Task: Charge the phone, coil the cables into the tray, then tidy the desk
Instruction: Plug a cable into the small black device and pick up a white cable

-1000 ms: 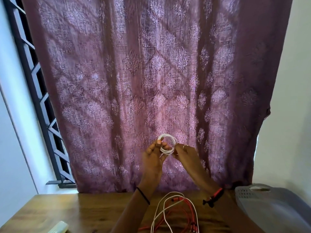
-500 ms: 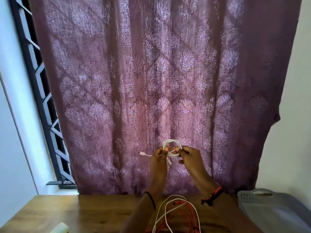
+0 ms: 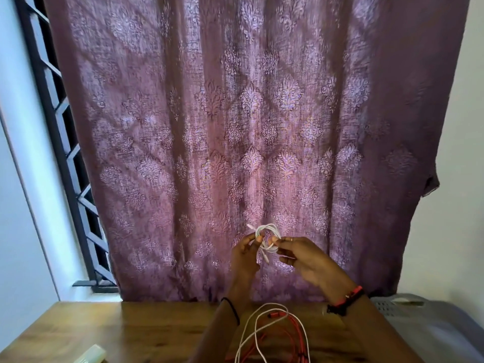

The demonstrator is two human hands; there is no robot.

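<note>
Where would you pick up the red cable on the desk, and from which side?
Probably the red cable by its plug end, pinched from above: the plug lies flat and exposed at the tangle's far side, while the loose white cable crosses its nearer loops.

White cable coil in my grip: smooth plastic sheath. Desk: grained wood. Curtain: coarse woven cloth. Tray: matt plastic

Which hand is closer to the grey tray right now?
Right. The right hand pinches the white coil above and left of the tray; the left hand grips the coil's other side, farther left from the tray.
</note>
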